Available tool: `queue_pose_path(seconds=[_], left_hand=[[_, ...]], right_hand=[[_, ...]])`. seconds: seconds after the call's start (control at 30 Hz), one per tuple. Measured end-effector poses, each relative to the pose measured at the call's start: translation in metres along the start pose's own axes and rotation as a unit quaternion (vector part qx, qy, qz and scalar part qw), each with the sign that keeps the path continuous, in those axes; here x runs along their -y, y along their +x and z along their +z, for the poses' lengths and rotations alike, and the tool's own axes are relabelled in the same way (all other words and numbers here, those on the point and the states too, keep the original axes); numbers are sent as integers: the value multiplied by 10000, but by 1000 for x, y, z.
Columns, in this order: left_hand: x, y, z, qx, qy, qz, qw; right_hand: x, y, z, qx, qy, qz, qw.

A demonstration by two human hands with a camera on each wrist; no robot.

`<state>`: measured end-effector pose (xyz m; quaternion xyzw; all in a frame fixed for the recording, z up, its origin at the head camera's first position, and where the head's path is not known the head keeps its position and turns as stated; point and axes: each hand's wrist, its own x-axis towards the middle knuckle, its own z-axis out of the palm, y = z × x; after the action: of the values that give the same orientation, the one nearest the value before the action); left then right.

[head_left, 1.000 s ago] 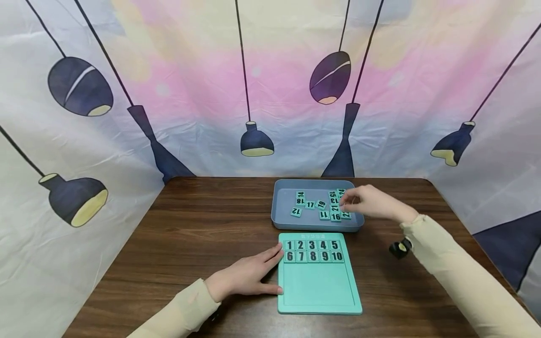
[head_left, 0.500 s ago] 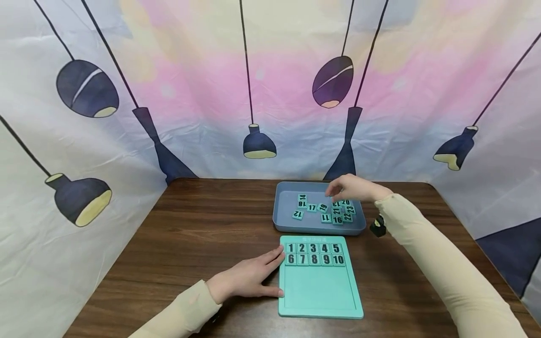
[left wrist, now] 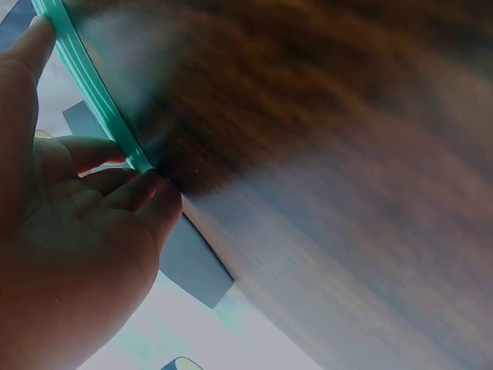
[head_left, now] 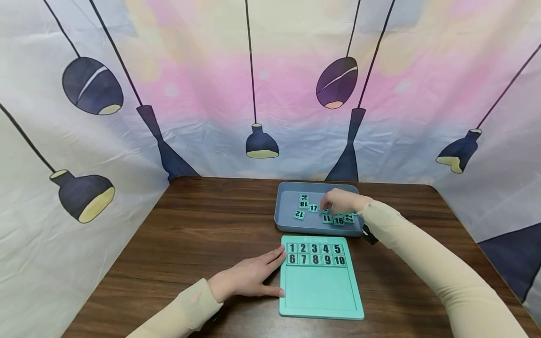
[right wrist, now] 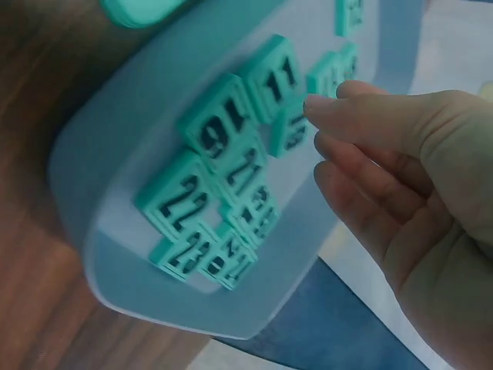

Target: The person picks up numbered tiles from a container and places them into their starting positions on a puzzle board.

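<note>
My left hand point(head_left: 251, 276) lies at the left edge of a mint-green number puzzle board point(head_left: 319, 293), its thumb and fingertips touching the rim. The left wrist view shows the same edge point(left wrist: 100, 92) against those fingers. Tiles 1 to 10 fill two rows at the top of the board. Over a grey-blue tray point(head_left: 283, 224), my right hand point(head_left: 343, 201) hovers with fingers slightly bent, thumb and fingers apart, nothing visible between them. Below it are number tiles, among them the 11 tile point(right wrist: 273, 81) and the 22 tile point(right wrist: 181, 196). It hides several others in the head view.
Toward the left of the tray lie the 17 tile point(head_left: 313, 208), the 12 tile point(head_left: 299, 215) and the 18 tile point(head_left: 304, 204). Everything stands on a dark wooden table point(head_left: 203, 225). A curtain point(head_left: 203, 84) printed with lamps hangs behind the table's far edge.
My right hand has moved left across the tray, from the right-hand group of tiles toward the middle, and lower. The left hand stays at the board's edge.
</note>
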<state>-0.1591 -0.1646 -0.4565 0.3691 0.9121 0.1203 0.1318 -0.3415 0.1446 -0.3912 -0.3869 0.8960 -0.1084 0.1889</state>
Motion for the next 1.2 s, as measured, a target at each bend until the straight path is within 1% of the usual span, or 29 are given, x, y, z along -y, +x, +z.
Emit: queue_pose_path(seconds=[0.1, 0.2, 0.3, 0.6, 0.77, 0.97, 1.13, 1.2], left_hand=[[-1, 0, 0, -5, 10, -13, 10000], [-1, -1, 0, -33, 38, 2, 10000], [-1, -1, 0, -50, 49, 28, 10000], [-1, 0, -1, -62, 91, 59, 9999], [-2, 0, -1, -48, 39, 45, 10000], [-2, -1, -1, -20, 18, 10, 10000], [-3, -1, -1, -51, 27, 28, 10000], [-3, -1, 0, -67, 39, 42, 10000]], right_hand=[[0, 2, 8, 34, -184, -115, 9998], [-1, 3, 14, -43, -439, -296, 9986], [-2, 4, 17, -131, -623, -348, 9974], [0, 4, 17, -53, -792, -108, 9968], [-1, 3, 18, -25, -805, 7, 9968], [-5, 1, 18, 102, -753, 189, 9969], [-10, 0, 21, 44, -759, 216, 9969], [-10, -2, 21, -26, -803, 155, 9966]])
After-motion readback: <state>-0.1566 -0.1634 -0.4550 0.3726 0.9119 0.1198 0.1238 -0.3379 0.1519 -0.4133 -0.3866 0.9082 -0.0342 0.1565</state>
